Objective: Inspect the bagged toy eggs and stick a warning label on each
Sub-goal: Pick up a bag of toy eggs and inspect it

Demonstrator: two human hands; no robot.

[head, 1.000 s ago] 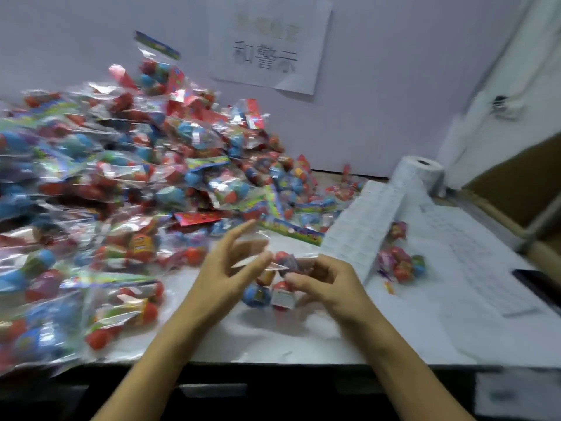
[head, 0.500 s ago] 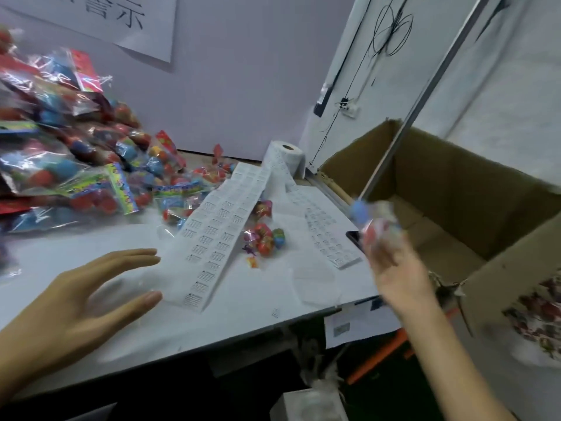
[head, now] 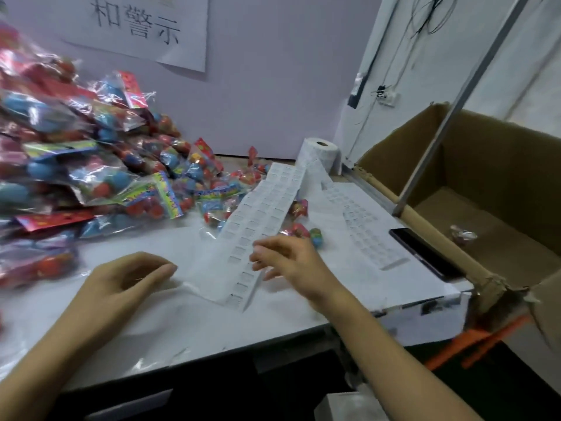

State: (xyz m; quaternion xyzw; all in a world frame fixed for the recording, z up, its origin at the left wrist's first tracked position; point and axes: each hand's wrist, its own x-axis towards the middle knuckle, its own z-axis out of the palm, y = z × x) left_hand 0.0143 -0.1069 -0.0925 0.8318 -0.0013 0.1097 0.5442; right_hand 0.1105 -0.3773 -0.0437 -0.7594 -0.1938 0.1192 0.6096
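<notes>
Here, label strip running lengthwise from roll at one o'clock towards seven, right hand over it, fingers loosely spread, grasping nothing, left hand relaxed, empty, bagged toy eggs piled at ten o'clock.

Even indoor light, soft blur, bowed edges.

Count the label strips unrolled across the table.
2: one label strip runs from the roll toward the right hand; another lies flat beside the phone.
</notes>
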